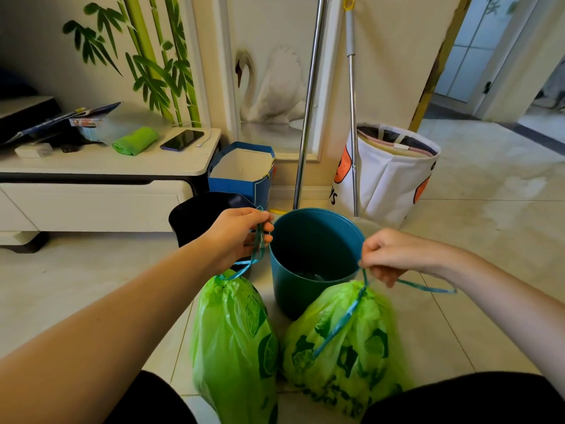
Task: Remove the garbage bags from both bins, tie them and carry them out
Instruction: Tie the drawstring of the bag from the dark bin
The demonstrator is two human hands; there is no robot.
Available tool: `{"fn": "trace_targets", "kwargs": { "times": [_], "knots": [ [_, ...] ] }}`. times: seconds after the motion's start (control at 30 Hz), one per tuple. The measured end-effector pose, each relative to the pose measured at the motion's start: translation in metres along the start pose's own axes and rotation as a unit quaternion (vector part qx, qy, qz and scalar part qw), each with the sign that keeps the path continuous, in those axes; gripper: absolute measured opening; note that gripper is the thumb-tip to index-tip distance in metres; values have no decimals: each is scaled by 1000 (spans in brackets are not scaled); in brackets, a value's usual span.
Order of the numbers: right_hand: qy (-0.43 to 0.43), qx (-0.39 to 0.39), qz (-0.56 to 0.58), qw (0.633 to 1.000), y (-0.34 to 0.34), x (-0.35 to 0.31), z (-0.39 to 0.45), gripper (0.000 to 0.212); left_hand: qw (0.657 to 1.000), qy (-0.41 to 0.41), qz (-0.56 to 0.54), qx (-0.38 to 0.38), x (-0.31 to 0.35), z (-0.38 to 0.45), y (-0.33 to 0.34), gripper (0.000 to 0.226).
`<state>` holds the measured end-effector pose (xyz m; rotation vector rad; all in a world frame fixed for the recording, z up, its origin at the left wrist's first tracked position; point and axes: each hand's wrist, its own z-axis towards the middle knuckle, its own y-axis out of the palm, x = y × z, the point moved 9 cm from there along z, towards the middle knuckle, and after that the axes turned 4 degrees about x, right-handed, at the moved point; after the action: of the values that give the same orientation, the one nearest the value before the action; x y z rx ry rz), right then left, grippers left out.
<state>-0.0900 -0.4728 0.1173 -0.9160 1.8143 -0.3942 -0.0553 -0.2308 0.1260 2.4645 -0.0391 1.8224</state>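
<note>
two tied green bags held by their blue drawstrings, out of the bins

the left hand (241, 232) pinches the drawstring of the left bag (235, 341) before the black bin (198, 215); the teal bin (308, 258) stands between; the right hand (388, 255) grips the right bag's (345, 344) string.

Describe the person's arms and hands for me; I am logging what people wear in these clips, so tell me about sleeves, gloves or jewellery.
Both forearms are bare up to the frame edge, with no sleeve showing. The left hand and the right hand wear no gloves, and no ring, watch or bracelet shows on the fingers or wrists. Dark clothing covers the lap at the bottom of the view.
</note>
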Motion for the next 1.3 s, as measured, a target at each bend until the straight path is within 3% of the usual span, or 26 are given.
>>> {"fn": "trace_targets", "kwargs": {
  "times": [0.1,0.17,0.23,0.33,0.5,0.67,0.77,0.87,0.97,1.13,1.3],
  "knots": [
    [-27,-108,134,985,30,-24,-15,17,1000,0,-1,5,0,-1,-2,17],
    [-62,-146,131,979,49,-34,-19,29,1000,-2,-3,9,0,-1,-3,17],
    [-124,-121,-50,984,64,-35,-12,33,1000,-3,-5,10,0,-1,-3,18],
    [-196,-80,-360,908,89,-31,-1,33,1000,-1,2,9,-1,-2,-4,18],
    [-206,-96,-532,816,110,-17,15,29,1000,3,6,6,2,-5,-6,17],
    [-212,-61,-538,814,107,-20,21,6,1000,6,18,5,1,-6,-9,17],
    [-190,-56,-505,840,100,-23,22,29,1000,5,20,9,0,-4,-11,17],
    [-155,-36,-395,905,89,-27,25,22,1000,6,11,8,1,-3,-10,16],
    [-121,42,-249,960,64,-38,29,14,1000,9,3,2,1,-1,-6,17],
    [-86,114,-2,990,28,-52,39,14,1000,13,-6,-12,-3,7,3,16],
    [-32,86,224,970,25,-62,58,17,999,19,27,-13,-13,25,-3,17]
  ]
}}
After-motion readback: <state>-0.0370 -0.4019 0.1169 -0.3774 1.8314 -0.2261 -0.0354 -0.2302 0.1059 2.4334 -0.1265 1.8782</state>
